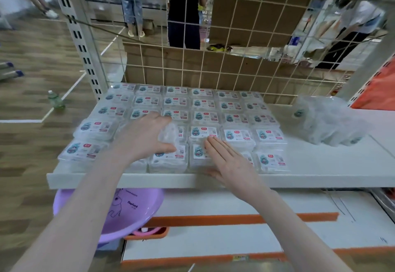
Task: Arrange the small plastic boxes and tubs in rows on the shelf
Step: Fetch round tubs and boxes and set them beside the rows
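Observation:
Several clear plastic boxes with white and blue labels stand in rows on the left half of the white shelf. My left hand curls round one clear box in the second row from the front, thumb at its near side. My right hand lies flat with straight fingers on a front-row box, its thumb at the shelf's front edge. A crumpled clear bag holding more boxes lies on the right part of the shelf.
A wire grid backs the shelf, with cardboard behind it. A purple basin sits under the shelf at left. A green bottle stands on the wooden floor. People stand beyond the grid.

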`<state>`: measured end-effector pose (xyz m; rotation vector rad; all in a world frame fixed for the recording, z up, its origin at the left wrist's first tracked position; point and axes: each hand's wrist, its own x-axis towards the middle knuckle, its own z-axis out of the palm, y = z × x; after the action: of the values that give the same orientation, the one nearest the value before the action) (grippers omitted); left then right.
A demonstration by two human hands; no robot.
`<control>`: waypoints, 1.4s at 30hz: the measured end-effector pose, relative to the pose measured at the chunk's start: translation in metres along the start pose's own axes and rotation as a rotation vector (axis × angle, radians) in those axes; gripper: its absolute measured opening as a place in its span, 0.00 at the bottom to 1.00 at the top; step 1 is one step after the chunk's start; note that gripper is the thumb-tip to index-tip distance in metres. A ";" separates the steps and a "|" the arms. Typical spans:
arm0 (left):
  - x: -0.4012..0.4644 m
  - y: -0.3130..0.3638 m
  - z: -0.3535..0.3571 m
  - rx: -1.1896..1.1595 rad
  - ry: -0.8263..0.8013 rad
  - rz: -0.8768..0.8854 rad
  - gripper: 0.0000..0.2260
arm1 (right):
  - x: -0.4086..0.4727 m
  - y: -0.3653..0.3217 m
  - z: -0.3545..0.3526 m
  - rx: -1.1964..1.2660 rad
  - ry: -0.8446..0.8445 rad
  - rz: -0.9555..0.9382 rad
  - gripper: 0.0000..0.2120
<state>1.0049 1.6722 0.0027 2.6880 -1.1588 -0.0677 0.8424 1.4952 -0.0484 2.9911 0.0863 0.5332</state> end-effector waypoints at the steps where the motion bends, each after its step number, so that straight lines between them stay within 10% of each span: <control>1: -0.001 0.001 -0.001 0.007 0.004 -0.007 0.36 | -0.002 0.002 0.000 0.016 0.012 0.006 0.33; 11: -0.001 0.052 -0.001 0.048 -0.012 -0.048 0.36 | -0.041 0.082 -0.003 0.127 0.147 0.241 0.21; 33: 0.054 0.183 0.043 0.055 -0.113 -0.059 0.39 | -0.054 0.187 0.020 0.217 0.202 0.026 0.17; 42: 0.069 0.173 0.014 -0.071 -0.143 -0.038 0.23 | -0.053 0.190 0.022 0.222 0.226 0.002 0.20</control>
<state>0.9275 1.5045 0.0286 2.6793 -1.1217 -0.3056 0.8078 1.3005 -0.0663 3.1285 0.1707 0.9172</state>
